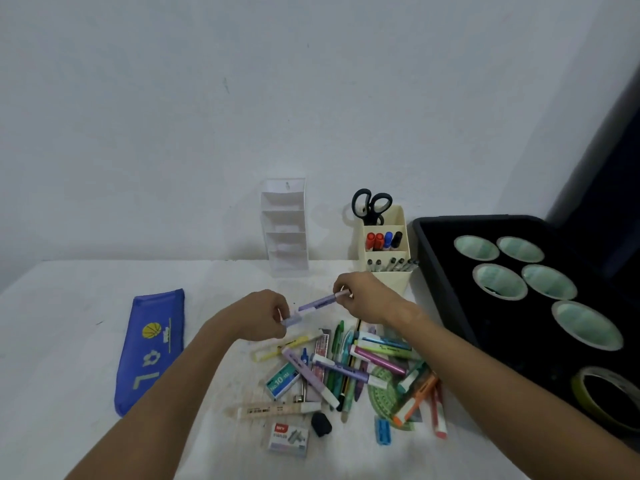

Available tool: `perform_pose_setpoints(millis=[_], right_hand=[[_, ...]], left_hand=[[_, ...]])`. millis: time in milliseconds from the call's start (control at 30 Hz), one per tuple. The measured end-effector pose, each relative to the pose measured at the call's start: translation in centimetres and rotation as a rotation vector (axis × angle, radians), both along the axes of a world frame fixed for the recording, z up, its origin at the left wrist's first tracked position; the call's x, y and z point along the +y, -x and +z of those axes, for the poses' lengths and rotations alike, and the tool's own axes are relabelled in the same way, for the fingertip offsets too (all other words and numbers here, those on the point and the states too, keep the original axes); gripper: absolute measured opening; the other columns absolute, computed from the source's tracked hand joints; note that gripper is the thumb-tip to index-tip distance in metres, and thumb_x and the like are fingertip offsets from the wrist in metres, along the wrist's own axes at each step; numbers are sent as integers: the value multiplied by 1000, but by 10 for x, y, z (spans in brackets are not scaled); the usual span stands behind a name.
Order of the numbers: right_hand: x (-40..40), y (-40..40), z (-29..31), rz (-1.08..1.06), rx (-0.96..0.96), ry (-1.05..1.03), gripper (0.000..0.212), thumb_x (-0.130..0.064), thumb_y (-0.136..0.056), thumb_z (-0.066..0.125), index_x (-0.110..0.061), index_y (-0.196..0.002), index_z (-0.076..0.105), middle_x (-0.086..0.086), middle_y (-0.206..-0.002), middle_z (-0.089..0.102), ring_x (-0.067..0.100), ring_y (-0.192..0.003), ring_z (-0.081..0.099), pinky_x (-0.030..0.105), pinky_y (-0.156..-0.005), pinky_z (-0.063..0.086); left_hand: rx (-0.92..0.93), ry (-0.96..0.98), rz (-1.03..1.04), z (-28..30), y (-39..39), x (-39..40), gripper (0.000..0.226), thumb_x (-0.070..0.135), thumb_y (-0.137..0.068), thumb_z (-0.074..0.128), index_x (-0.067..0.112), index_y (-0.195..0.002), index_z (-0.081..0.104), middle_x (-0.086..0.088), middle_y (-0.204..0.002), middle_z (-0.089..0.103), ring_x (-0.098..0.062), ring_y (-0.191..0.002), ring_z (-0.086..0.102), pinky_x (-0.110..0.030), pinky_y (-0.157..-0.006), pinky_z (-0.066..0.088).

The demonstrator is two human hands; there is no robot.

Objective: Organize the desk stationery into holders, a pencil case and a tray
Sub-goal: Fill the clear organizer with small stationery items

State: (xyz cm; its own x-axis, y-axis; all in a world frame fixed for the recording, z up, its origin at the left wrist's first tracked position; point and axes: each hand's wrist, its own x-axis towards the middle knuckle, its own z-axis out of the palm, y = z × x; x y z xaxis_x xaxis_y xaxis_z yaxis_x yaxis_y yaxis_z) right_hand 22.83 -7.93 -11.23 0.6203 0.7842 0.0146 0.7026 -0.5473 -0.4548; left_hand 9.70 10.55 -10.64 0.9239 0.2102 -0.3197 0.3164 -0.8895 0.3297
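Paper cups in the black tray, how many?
5. All sit in the black tray: two in the far row, two in the middle row, one nearer on the right. None seems hidden.

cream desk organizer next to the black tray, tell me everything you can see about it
The cream desk organizer looks like matte plastic, standing upright at the back of the white table by the wall, with three stepped compartments. The rear one holds black-handled scissors, handles up; the middle holds red, blue and black-capped markers; the front holds several grey-tipped pens. The black tray sits just beside it. The right hand partly hides its lower front.
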Motion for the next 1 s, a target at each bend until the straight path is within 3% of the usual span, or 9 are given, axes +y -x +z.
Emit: perform_pose_setpoints(millis=[67,133,233,400,500,600,733,867,1000], right_hand=[[-5,2,21,-23,17,-128,19,-22,-92,58,-14,-107,67,-4,-90,62,10,-76,57,21,-67,45],[-7,2,41,-51,29,-256,20,-24,-91,61,-15,-107,69,-14,-76,54,2,-67,51,12,-61,36],[0,-2,70,-71,22,-430,19,-23,-89,64,-15,-105,71,-16,-70,55,1,-63,54,7,-58,39],[22,-5,121,-52,-10,-612,11,-23,-87,65,-16,-90,73,-4,-68,61,17,-68,61,22,-62,44],[36,-11,140,38,-87,-607,26,-22,-91,54,-27,-76,74,-4,-69,62,21,-61,53,28,-53,39],[52,-21,143,96,-99,-573,32,-16,-92,49,-27,-78,77,-16,-64,59,14,-54,47,17,-48,33],[70,-26,127,84,-137,-514,27,-14,-91,50,-18,-82,75,-12,-77,67,8,-62,50,16,-60,39],[93,-33,106,21,-210,-419,24,-18,-92,49,-14,-87,72,-1,-88,71,11,-71,52,33,-70,46],[114,-33,94,-50,-288,-327,25,-20,-94,46,-8,-80,64,5,-80,63,23,-74,48,32,-61,37]], left_hand=[[-100,-7,104,17,1,4,24,25,-75,68,17,-90,52,0,-82,58,-13,-67,51,-24,-57,41],[-259,150,202,37,3,7,44,19,-74,70,24,-108,43,-2,-83,60,-16,-65,58,-26,-52,46],[-521,308,259,75,2,11,72,11,-75,69,38,-129,29,-1,-85,69,-20,-64,68,-35,-56,58],[-951,323,263,126,-14,18,8,22,-94,55,26,-97,50,2,-80,70,-13,-68,70,-48,-71,58],[-1119,255,279,141,-27,23,4,26,-95,54,25,-92,57,5,-84,66,-16,-73,69,-43,-73,57],[-1123,106,279,142,-40,33,6,22,-94,55,22,-98,59,1,-84,66,-15,-67,61,-26,-60,48],[-1039,-12,261,120,-52,45,12,16,-94,54,15,-102,64,1,-85,67,-14,-73,60,-14,-60,40],[-1020,-100,218,98,-58,50,17,8,-90,59,11,-105,66,-2,-91,69,-19,-79,64,-24,-70,48],[-936,-144,268,88,-60,55,7,18,-91,59,15,-97,57,-6,-81,70,-24,-66,62,-34,-59,48]])
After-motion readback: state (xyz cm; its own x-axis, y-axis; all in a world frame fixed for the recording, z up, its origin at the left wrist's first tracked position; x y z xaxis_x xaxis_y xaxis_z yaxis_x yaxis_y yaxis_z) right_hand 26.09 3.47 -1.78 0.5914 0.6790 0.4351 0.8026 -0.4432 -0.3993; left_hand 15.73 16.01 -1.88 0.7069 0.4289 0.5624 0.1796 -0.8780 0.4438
